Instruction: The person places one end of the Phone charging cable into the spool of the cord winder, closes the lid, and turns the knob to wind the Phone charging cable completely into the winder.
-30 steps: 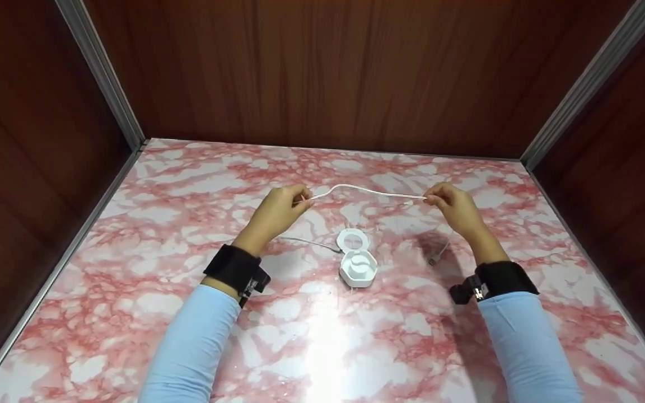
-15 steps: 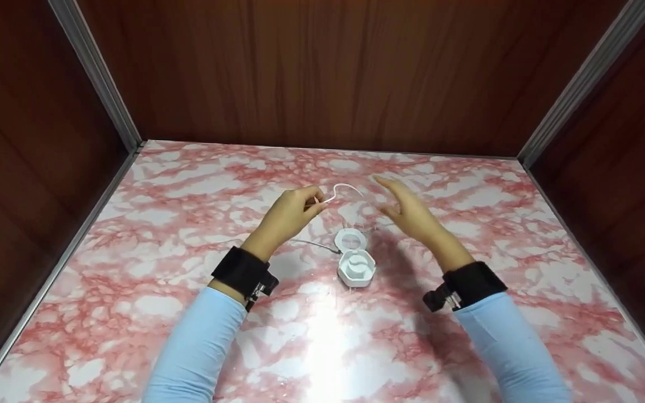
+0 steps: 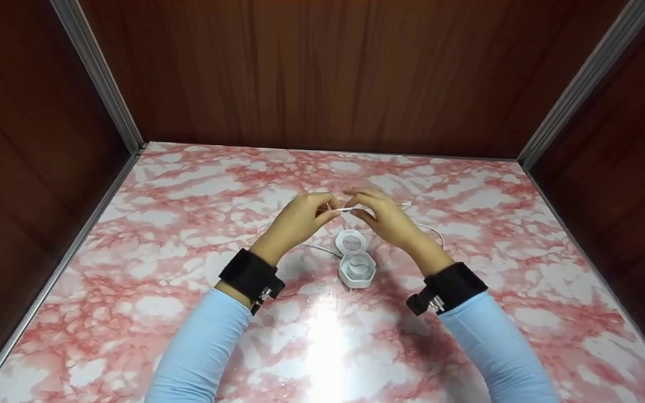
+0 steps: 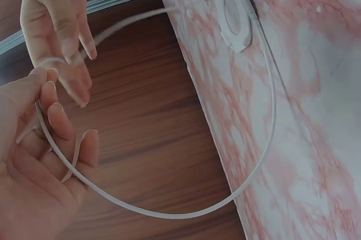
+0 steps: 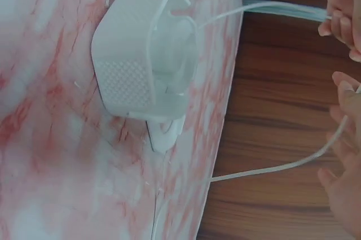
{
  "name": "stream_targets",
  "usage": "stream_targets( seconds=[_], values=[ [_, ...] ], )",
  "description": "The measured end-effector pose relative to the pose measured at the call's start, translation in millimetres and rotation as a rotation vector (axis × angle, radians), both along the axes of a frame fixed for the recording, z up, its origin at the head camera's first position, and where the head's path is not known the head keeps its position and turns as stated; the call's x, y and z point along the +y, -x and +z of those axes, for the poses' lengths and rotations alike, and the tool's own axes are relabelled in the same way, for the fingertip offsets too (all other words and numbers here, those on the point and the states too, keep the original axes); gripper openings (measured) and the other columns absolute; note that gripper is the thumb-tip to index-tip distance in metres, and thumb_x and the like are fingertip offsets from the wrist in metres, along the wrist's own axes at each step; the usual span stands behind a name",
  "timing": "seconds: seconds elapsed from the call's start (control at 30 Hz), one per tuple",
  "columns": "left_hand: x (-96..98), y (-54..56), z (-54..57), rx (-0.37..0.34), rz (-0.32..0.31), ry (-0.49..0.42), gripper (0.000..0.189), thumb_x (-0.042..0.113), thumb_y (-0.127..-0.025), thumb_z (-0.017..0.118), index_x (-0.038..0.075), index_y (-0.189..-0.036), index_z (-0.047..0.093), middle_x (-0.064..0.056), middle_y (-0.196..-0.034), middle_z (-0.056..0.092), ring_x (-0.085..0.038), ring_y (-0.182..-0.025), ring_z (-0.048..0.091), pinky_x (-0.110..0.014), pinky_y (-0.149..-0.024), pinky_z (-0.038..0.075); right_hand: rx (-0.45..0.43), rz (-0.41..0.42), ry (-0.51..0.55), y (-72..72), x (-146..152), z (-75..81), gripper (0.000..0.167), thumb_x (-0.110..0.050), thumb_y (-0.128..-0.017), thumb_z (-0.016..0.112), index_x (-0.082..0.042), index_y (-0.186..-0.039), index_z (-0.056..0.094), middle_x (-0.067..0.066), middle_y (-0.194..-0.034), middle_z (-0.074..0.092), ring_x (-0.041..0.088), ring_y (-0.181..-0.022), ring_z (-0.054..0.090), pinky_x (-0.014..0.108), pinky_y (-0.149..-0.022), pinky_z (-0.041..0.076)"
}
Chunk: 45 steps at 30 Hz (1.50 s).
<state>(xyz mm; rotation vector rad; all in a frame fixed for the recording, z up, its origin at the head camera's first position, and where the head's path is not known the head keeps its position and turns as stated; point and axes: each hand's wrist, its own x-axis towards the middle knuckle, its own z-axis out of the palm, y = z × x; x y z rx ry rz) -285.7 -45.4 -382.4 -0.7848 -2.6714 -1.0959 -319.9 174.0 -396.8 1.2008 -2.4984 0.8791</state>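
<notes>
My left hand [image 3: 294, 221] pinches a thin white cable [image 4: 169, 215] between thumb and fingertips, above the table. A loop of cable sags below it in the left wrist view. Close on its right, my right hand [image 3: 392, 224] has its thumb and fingers apart, with the cable running past them. Below both hands stands a small white hexagonal cable box [image 3: 357, 274], with a round spool inside. Its windowed lid [image 3: 351, 242] is folded back toward the far side. One stretch of cable meets the box near the lid's hinge.
The table [image 3: 199, 336] has a red and white marbled top. Dark wooden panels [image 3: 322, 73] enclose it at the back and both sides, with metal posts [image 3: 104, 84] at the corners. Black camera straps [image 3: 249, 274] circle both wrists.
My right hand let go of its stretch of cable and came left, close to my left hand. My left hand shifted slightly right, still pinching the cable. The box stayed in place.
</notes>
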Motion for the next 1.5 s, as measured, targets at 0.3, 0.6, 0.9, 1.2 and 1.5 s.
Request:
stream_targets(
  seconds=[0.3,0.6,0.9,1.2,1.5],
  values=[
    [-9.2,3.3,-4.7,-0.028,0.048,0.022,0.016,0.024,-0.095,0.062,0.011,-0.101,0.070,-0.006,-0.104,0.072,-0.020,-0.095,0.067,-0.036,-0.084,0.054,-0.195,-0.049,0.063,4.9,21.7,-2.7,0.014,-0.006,-0.096,0.057,-0.002,-0.103,0.068,0.010,-0.086,0.070,0.028,-0.077,0.067,0.029,-0.070,0.055],
    [-28.0,11.3,-6.4,-0.067,0.128,0.010,0.020,0.025,-0.096,0.060,0.008,-0.101,0.070,-0.006,-0.089,0.069,-0.017,-0.078,0.059,-0.032,-0.071,0.049,-0.172,-0.165,0.085,11.6,58.3,-1.9,0.016,-0.006,-0.095,0.058,-0.001,-0.104,0.070,0.017,-0.082,0.069,0.022,-0.063,0.055,0.017,-0.057,0.043],
    [-35.3,14.5,-6.3,-0.045,0.152,0.024,0.018,0.023,-0.095,0.061,0.009,-0.096,0.071,-0.006,-0.086,0.068,-0.014,-0.072,0.054,-0.029,-0.066,0.046,-0.214,-0.162,0.042,14.0,78.5,-5.8,0.017,-0.009,-0.094,0.059,0.001,-0.103,0.071,0.012,-0.082,0.071,0.005,-0.066,0.052,0.016,-0.059,0.042],
    [-37.5,15.7,-4.4,0.010,0.174,0.036,0.017,0.024,-0.093,0.063,0.010,-0.092,0.071,-0.006,-0.089,0.070,-0.016,-0.072,0.055,-0.032,-0.067,0.046,-0.195,-0.118,-0.009,13.4,80.1,-3.9,0.017,-0.005,-0.095,0.058,0.000,-0.102,0.072,0.011,-0.082,0.072,0.018,-0.080,0.065,0.021,-0.069,0.049],
    [-42.1,17.6,-4.4,0.003,0.167,0.023,0.016,0.022,-0.093,0.063,0.009,-0.092,0.071,-0.005,-0.093,0.071,-0.016,-0.076,0.057,-0.032,-0.070,0.048,-0.189,-0.091,-0.042,13.2,78.1,-2.8,0.017,-0.007,-0.095,0.059,0.001,-0.101,0.072,0.009,-0.083,0.073,0.022,-0.083,0.065,0.024,-0.070,0.048]
  ],
)
